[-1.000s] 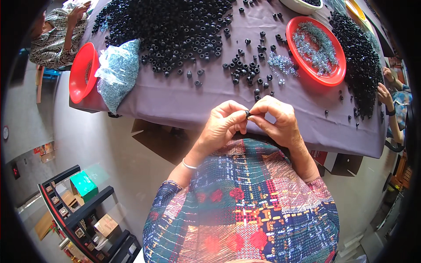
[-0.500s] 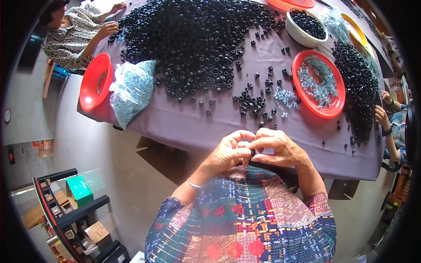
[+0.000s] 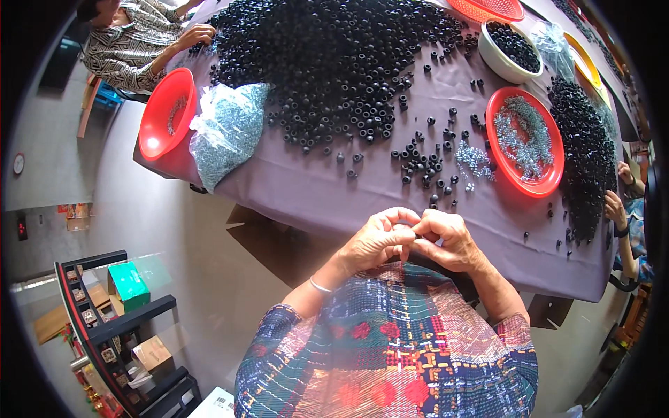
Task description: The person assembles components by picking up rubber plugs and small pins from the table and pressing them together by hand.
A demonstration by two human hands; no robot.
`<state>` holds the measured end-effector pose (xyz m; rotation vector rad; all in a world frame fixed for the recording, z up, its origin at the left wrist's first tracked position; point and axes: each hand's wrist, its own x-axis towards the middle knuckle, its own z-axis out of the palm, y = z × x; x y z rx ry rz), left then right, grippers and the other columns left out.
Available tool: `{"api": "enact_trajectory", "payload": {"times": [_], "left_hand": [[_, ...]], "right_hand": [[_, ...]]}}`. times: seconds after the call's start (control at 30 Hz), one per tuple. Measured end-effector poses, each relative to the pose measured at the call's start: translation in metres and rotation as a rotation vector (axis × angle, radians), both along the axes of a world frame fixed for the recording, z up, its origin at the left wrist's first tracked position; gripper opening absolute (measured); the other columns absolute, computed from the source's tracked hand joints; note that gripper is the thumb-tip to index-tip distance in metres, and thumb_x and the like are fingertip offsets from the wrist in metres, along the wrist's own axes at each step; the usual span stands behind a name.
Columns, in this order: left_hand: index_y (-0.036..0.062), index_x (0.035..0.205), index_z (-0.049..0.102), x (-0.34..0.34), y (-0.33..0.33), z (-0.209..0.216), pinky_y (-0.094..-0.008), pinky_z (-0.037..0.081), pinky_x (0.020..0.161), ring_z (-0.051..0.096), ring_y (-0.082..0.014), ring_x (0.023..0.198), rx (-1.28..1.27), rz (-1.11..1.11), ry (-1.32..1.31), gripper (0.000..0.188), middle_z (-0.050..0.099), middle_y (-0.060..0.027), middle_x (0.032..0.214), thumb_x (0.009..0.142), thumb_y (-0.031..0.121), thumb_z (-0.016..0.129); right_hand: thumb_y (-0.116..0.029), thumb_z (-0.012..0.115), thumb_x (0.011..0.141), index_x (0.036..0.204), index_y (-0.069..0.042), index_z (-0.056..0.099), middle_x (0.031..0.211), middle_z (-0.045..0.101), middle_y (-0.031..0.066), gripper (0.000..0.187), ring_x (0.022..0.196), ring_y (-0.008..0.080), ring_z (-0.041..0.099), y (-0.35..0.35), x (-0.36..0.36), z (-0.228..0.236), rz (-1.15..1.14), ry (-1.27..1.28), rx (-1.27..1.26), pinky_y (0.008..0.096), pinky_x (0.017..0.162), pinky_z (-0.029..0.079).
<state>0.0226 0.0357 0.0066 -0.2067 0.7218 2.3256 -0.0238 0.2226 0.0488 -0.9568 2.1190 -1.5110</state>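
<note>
My left hand [image 3: 380, 240] and my right hand [image 3: 449, 240] meet just in front of the table's near edge, over my lap. Both are closed, thumbs and fingertips pinched around a small black part [image 3: 417, 235] that is mostly hidden by the fingers. Past them on the cloth lies a loose group of small black hollow caps [image 3: 426, 165], with a little heap of silvery metal pieces [image 3: 474, 159] beside it. A red plate [image 3: 555, 164] to the right holds more of these silvery pieces.
A big pile of black caps [image 3: 313, 63] spreads across the purple tablecloth [image 3: 306, 188]. On the left are a red bowl [image 3: 157, 132] and a plastic bag of silvery pieces [image 3: 230, 136]. A white bowl [image 3: 493, 59] stands far right. Other people's hands [image 3: 198, 35] work at both sides.
My view has shifted slightly, so the table appears farther right and the hands a little too. My fingers have closed in more over the small black part, which shows less now.
</note>
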Motion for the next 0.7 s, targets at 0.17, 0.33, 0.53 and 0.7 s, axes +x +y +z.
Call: {"api": "enact_trajectory", "payload": {"times": [0.17, 0.33, 0.53, 0.7], "left_hand": [[0.0023, 0.107, 0.052, 0.000, -0.003, 0.001, -0.0234, 0.051, 0.061, 0.060, -0.0133, 0.073, -0.066, 0.049, -0.016, 0.027, 0.061, -0.0093, 0.095, 0.083, 0.008, 0.065], [0.0007, 0.094, 0.059, -0.007, -0.018, 0.017, -0.0226, 0.049, 0.060, 0.059, -0.0116, 0.066, -0.530, 0.477, 0.268, 0.013, 0.064, -0.0082, 0.086, 0.082, 0.000, 0.063], [0.0022, 0.091, 0.063, -0.029, -0.054, -0.007, -0.0168, 0.044, 0.062, 0.054, -0.0034, 0.069, -1.384, 0.827, 0.650, 0.012, 0.063, 0.0010, 0.080, 0.080, 0.002, 0.069], [0.0035, 0.090, 0.063, -0.047, -0.064, -0.022, -0.0176, 0.044, 0.059, 0.051, -0.0034, 0.064, -1.563, 0.834, 0.793, 0.015, 0.060, 0.0026, 0.079, 0.077, 0.003, 0.071]], "right_hand": [[-0.011, 0.070, 0.076, 0.088, -0.003, 0.058, 0.071, 0.054, 0.0079, 0.019, 0.064, 0.0197, 0.055, -0.002, -0.004, 0.000, 0.020, -0.045, 0.022, 0.0299, 0.056, 0.044], [-0.010, 0.074, 0.071, 0.105, -0.002, 0.058, 0.081, 0.055, 0.0085, 0.039, 0.069, 0.0195, 0.055, -0.004, -0.001, 0.022, -0.200, 0.226, -0.002, 0.0303, 0.063, 0.047], [-0.048, 0.061, 0.083, 0.124, -0.005, 0.047, 0.089, 0.051, 0.0063, 0.060, 0.068, 0.0166, 0.043, 0.010, 0.002, 0.094, -0.239, 0.608, -0.673, 0.0315, 0.057, 0.037], [-0.029, 0.056, 0.089, 0.124, -0.027, 0.049, 0.088, 0.052, 0.0029, 0.037, 0.066, 0.0134, 0.042, 0.000, 0.022, 0.150, -0.089, 0.356, -0.878, 0.0288, 0.057, 0.036]]}}
